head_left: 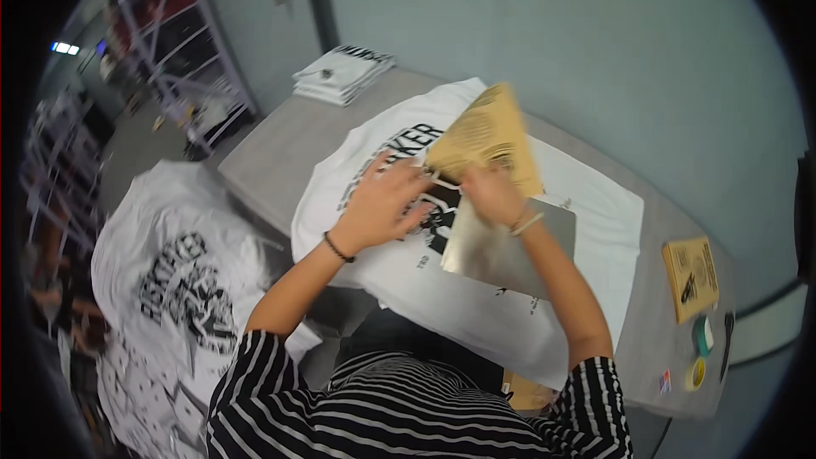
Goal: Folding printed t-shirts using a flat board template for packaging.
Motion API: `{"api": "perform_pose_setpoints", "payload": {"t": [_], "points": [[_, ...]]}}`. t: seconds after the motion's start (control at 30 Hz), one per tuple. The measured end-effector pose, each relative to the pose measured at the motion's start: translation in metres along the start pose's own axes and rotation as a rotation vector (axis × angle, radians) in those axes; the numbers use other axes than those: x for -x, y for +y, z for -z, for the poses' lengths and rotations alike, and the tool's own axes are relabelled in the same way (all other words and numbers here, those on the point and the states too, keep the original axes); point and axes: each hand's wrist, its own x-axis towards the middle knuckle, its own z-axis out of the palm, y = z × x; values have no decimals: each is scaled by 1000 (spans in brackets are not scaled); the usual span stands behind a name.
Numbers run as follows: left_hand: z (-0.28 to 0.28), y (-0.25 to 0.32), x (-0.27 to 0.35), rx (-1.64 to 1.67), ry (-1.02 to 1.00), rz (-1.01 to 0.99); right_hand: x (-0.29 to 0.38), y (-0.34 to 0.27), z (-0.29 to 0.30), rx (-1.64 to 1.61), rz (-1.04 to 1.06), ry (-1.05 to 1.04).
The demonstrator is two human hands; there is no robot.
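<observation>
A white printed T-shirt (395,268) lies spread across the grey table. My left hand (386,204) rests over its black print, palm down with the fingers spread, holding nothing. Slightly blurred, my right hand (492,192) grips the lower part of a yellow-brown printed paper sheet (488,127), which is tilted up over the shirt; whether it is one sheet or several I cannot tell. Beneath my right hand and forearm, a thin grey flat board (491,255) with a sheen lies on the shirt. Its upper edge is partly hidden by the paper and hand.
Folded white shirts (344,76) are stacked at the table's far left corner. A pile of printed white shirts (172,268) stands left of the table (261,159). On the right lie a stack of brown printed paper (692,277), a green tape roll (704,336) and a yellow tape roll (695,374).
</observation>
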Motion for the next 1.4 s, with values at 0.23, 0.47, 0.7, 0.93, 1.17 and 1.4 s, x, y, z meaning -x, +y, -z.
{"api": "perform_pose_setpoints", "payload": {"t": [0.23, 0.47, 0.7, 0.93, 1.17, 1.4], "points": [[-50, -91, 47, -174, -373, 628, -6, -74, -54, -179, 223, -274], [-100, -82, 68, -140, -139, 553, 77, -44, -26, -257, 13, -115], [-107, -55, 23, -91, -350, 488, 91, -42, -17, -394, 78, -168], [-110, -115, 54, -176, -243, 869, 152, -37, 16, 42, -442, -220], [-109, -125, 54, -193, -244, 902, 250, -12, 27, 239, -833, -7], [-108, -112, 57, -304, -194, 935, 261, -34, 87, 246, -1380, 148]]}}
